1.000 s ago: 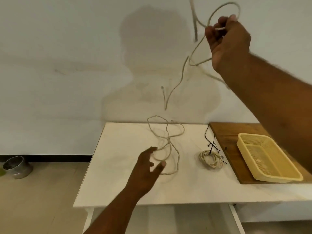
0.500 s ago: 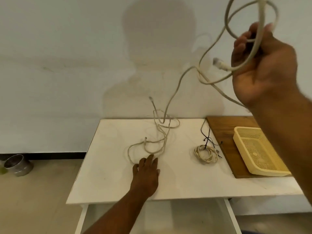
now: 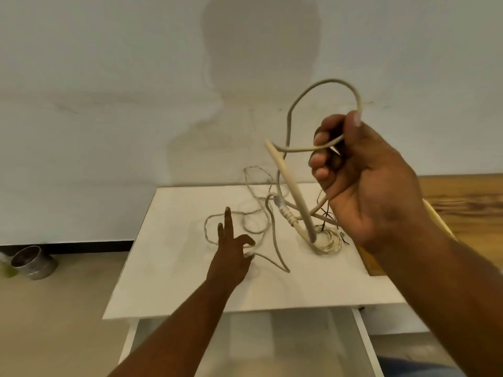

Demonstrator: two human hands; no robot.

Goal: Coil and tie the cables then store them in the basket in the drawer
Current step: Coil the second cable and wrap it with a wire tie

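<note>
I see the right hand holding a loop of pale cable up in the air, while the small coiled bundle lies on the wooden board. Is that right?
Not quite. The head view shows the right hand holding the pale cable up, but the small coiled bundle lies on the white table, beside the wooden board.

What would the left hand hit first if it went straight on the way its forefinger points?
Likely a loose loop of the cable on the table, just past the forefinger of the left hand; depth is unclear.
</note>
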